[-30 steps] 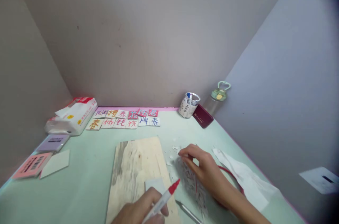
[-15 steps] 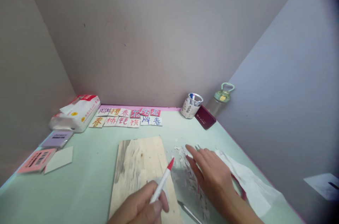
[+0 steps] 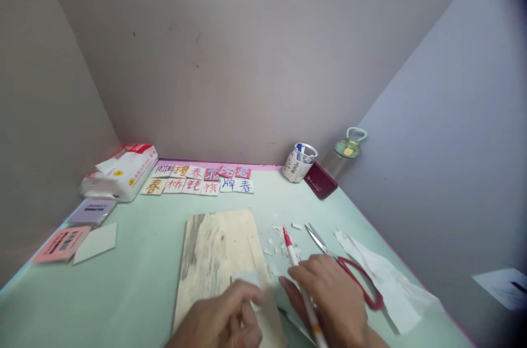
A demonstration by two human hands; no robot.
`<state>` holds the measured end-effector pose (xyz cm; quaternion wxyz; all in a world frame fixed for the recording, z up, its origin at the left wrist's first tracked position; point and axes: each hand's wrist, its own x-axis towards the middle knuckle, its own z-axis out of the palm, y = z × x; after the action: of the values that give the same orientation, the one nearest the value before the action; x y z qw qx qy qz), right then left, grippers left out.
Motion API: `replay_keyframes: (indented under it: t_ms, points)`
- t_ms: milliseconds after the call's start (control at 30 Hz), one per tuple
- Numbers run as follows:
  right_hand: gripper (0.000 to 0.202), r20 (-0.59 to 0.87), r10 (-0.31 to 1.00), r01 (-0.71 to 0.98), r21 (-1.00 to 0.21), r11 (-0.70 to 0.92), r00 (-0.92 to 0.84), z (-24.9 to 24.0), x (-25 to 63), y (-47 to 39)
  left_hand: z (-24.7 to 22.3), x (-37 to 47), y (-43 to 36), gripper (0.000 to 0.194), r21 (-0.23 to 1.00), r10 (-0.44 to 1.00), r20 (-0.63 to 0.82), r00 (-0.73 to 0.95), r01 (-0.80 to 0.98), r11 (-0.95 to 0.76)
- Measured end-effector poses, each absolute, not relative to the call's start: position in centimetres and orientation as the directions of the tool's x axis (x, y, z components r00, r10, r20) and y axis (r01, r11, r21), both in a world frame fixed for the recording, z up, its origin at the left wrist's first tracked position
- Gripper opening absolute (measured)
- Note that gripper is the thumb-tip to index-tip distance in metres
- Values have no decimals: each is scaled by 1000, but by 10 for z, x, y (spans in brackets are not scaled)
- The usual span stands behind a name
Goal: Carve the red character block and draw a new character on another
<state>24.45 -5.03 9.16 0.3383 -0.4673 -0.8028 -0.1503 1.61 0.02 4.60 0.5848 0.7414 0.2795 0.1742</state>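
Note:
My right hand is closed round a white marker whose red tip points away from me, over the right side of the wooden board. My left hand is above the board with its fingers curled; what they hold, if anything, is hidden. A small pale square lies on the board, partly behind my left fingers. Red-handled scissors lie beyond my right hand. Near it are a white marker cap, pale shavings and a metal tool, partly covered.
Two rows of lettered squares lie at the back. Tissue pack, purple pad, pink pad and blank card are left. Tin, maroon case, bottle and white tissue are right.
The marker has passed from my left hand to my right. My right hand has drawn back toward me, uncovering the scissors and the white cap on the table.

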Motion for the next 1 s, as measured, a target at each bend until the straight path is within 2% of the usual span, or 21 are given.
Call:
replay_keyframes:
  t_ms: [33, 67, 100, 133, 200, 233, 367, 500, 567, 633, 800, 1000]
  points:
    - [11, 713, 653, 860, -141, 491, -256, 88, 246, -51, 40, 13, 3, 42, 925, 668, 54, 742, 216, -314]
    - [12, 721, 671, 862, -219, 458, -173, 86, 247, -53, 35, 11, 5, 44, 828, 692, 232, 683, 234, -509]
    - [12, 715, 693, 855, -298, 424, -95, 83, 246, -55, 30, 9, 7, 55, 702, 672, 390, 630, 269, -659]
    - [14, 694, 719, 845, -373, 383, -20, 82, 245, -58, 26, 9, 8, 71, 605, 662, 451, 599, 340, -720]
    - [20, 631, 768, 819, -495, 291, 108, 82, 242, -63, 23, 10, 10, 95, 460, 606, 512, 610, 401, -792]
    - [22, 594, 789, 801, -543, 252, 155, 82, 240, -65, 23, 12, 10, 100, 418, 585, 520, 622, 412, -809]
    - [21, 451, 853, 649, -737, 190, 262, 85, 235, -59, 26, 20, 10, 85, 363, 563, 556, 612, 430, -826]
    - [21, 172, 944, 329, -942, 73, 282, 80, 231, -51, 28, 20, 9, 75, 355, 573, 556, 602, 451, -819]
    - [22, 50, 958, 209, -978, -10, 281, 75, 229, -50, 28, 19, 8, 73, 329, 565, 567, 600, 464, -822]
    - [21, 19, 957, 204, -978, -43, 291, 71, 228, -50, 29, 18, 8, 71, 304, 558, 564, 609, 476, -826]
    - [20, 186, 941, 333, -939, 86, 283, 62, 225, -50, 28, 18, 8, 69, 310, 561, 564, 606, 474, -824]
    - [13, 341, 930, 438, -863, 252, 136, 47, 218, -51, 21, 20, 11, 79, 449, 628, 488, 606, 442, -776]
